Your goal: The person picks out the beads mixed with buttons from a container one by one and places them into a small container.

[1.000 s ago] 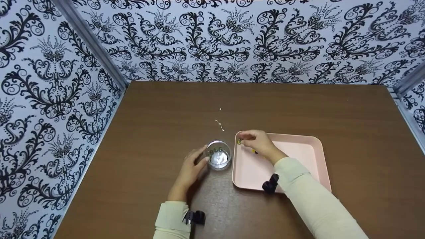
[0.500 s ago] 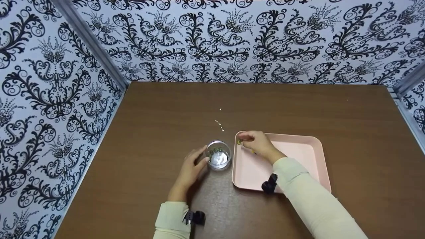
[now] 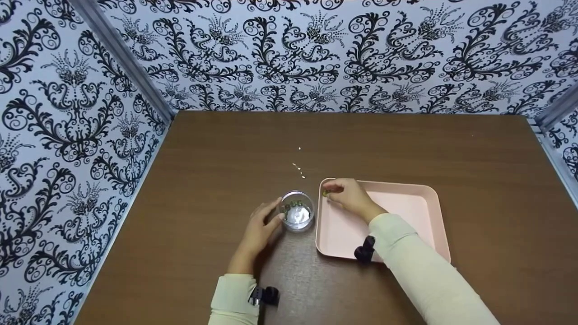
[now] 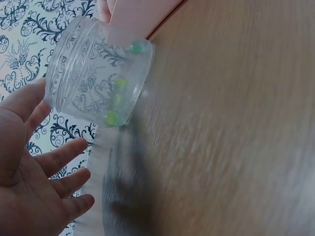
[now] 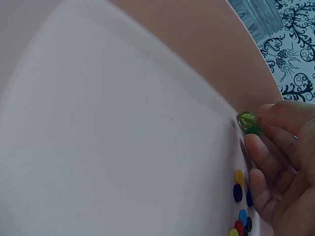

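Note:
A clear plastic jar stands on the brown table with several green marbles in it. My left hand holds the jar's left side between thumb and a finger; the other fingers are spread apart from it. To the right is a pink tray. In its far left corner my right hand pinches a green marble with its fingertips, and a yellow-green marble lies against it. How firm the pinch is cannot be made out.
Several small coloured discs, like buttons, lie in the tray along its far side, mostly hidden by my right hand in the head view. White specks show on the table beyond the jar. Patterned walls border the table.
My right hand has shifted slightly left within the tray corner, and the yellow disc below it has gone out of sight in the head view. The left hand and jar stay put.

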Available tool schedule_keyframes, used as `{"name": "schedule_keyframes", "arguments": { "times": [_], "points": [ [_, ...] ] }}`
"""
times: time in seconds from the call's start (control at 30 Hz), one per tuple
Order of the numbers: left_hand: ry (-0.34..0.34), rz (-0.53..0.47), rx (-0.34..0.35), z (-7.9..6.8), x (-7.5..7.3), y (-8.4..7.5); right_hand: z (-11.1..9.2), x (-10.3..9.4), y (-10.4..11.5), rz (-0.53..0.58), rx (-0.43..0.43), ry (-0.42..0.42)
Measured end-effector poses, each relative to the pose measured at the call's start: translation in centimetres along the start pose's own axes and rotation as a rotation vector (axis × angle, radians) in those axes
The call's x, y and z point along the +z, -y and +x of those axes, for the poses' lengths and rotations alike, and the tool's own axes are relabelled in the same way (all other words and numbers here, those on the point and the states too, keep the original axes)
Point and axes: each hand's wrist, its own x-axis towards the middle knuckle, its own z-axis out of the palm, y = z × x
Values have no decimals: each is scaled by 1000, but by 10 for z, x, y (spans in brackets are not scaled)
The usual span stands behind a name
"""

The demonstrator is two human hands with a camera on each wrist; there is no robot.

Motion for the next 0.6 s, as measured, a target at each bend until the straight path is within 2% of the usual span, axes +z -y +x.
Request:
{"name": "schedule_keyframes", "arguments": {
  "times": [0.6],
  "points": [
    [4, -6, -21, 0, 1, 1, -1, 0, 4, -110, 1, 20]
  ]
}}
